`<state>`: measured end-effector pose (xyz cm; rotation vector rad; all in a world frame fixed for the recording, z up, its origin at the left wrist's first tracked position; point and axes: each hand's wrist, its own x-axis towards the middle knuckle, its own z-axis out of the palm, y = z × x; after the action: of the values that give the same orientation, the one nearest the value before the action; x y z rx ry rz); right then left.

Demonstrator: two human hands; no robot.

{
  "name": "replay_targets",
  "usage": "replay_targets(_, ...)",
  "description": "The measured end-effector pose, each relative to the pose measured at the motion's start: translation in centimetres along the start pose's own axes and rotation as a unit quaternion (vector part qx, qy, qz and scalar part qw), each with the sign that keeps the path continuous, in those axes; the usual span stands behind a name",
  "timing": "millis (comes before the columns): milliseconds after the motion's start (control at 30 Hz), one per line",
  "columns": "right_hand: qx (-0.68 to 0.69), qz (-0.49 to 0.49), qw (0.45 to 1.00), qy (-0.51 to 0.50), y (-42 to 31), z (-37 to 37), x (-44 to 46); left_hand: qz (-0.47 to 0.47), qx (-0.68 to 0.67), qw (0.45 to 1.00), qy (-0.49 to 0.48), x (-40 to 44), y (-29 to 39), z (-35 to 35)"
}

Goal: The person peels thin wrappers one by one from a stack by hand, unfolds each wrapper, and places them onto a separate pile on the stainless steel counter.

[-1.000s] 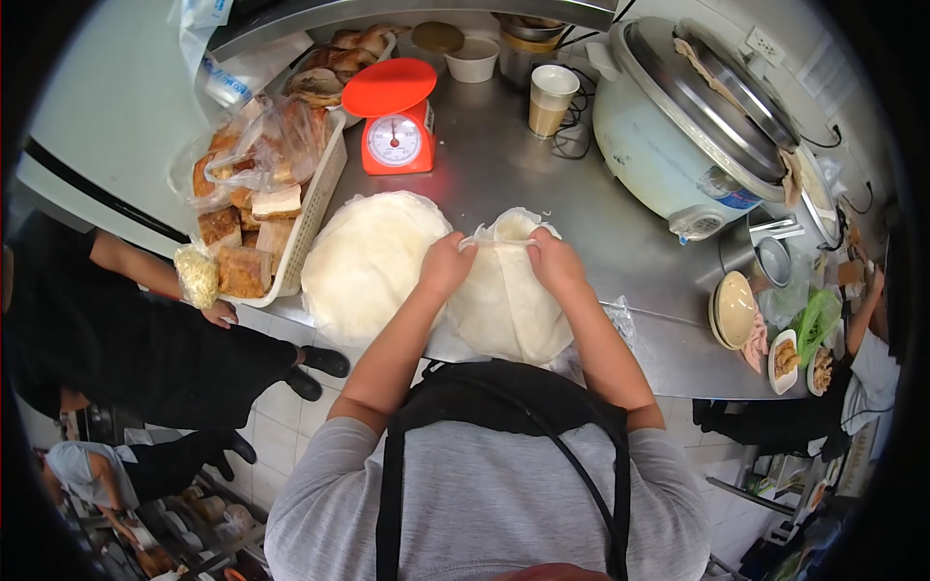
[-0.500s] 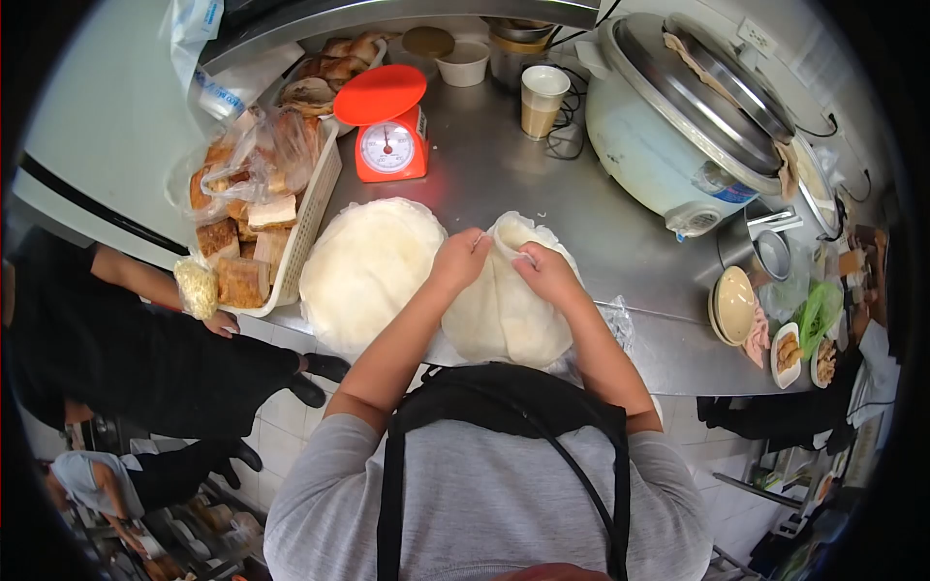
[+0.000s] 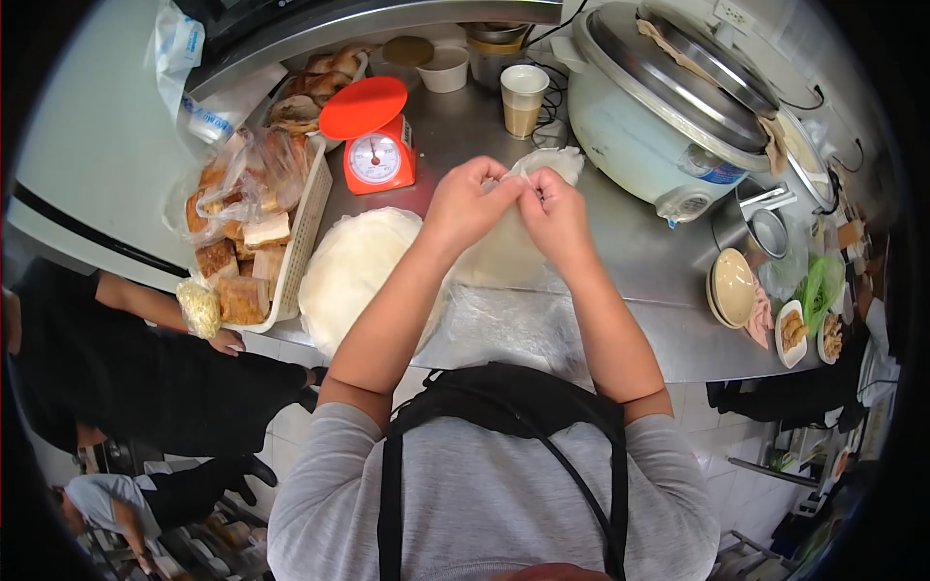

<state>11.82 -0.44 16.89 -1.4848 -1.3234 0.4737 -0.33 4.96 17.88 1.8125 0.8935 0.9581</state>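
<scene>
My left hand (image 3: 470,203) and my right hand (image 3: 556,215) meet over the steel counter, fingertips pinched on a thin pale round sheet (image 3: 504,254). The sheet's ruffled far edge shows beyond my fingers, and its near part lies under and between my wrists. Beside my left forearm rests a stack of similar pale round sheets (image 3: 354,271). Clear crinkled plastic (image 3: 504,324) lies on the counter near my body. Exactly which layer each fingertip grips is hidden.
A red scale (image 3: 376,145) stands behind the stack, beside a basket (image 3: 308,228) of browned meat pieces. A paper cup (image 3: 523,102) and a large cooker (image 3: 659,126) are farther back. Bowls (image 3: 733,289) sit right. At left stands a co-worker (image 3: 165,358) in black.
Both hands have moved away from my body and come together, and the sheet has shifted away with them. More clear plastic now shows near the counter's edge. The view has shifted slightly.
</scene>
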Motion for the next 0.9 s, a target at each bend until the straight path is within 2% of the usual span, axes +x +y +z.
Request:
replay_targets(33, -0.011, -0.056, 0.998, 0.017, -0.2, -0.1, -0.3, 0.03, 0.048, 0.998, -0.008, 0.1, 1.4, -0.2)
replay_targets(133, -0.01, -0.04, 0.999, 0.023, 0.2, -1.0, -1.8, -0.014, 0.033, 0.998, -0.045, 0.0, 1.7, 0.2)
replay_targets(233, 0.042, 0.054, 0.998, 0.01, 4.0, -1.1, -3.8, -0.058, -0.02, 0.996, -0.067, -0.6, -3.4, 1.9)
replay_targets(333, 0.032, 0.117, 0.993, 0.001, 9.1, -0.3, -6.3, -0.113, -0.127, 0.983, -0.071, -2.8, -7.1, 4.7)
replay_targets(367, 0.045, 0.136, 0.99, 0.003, 10.5, 0.0, -7.2, -0.124, -0.092, 0.985, -0.073, -3.4, -8.4, 5.4)
replay_targets(633, 0.086, 0.243, 0.963, 0.082, 14.0, -1.0, -13.3, -0.207, -0.137, 0.963, -0.109, -6.4, -9.3, 9.1)
replay_targets(833, 0.122, 0.222, 0.963, 0.088, 13.4, -2.0, -13.0, -0.185, -0.13, 0.952, -0.207, -9.2, -10.6, 10.5)
replay_targets(900, 0.076, 0.226, 0.97, 0.037, 13.7, -2.3, -12.3, -0.201, -0.114, 0.95, -0.211, -9.5, -9.9, 10.7)
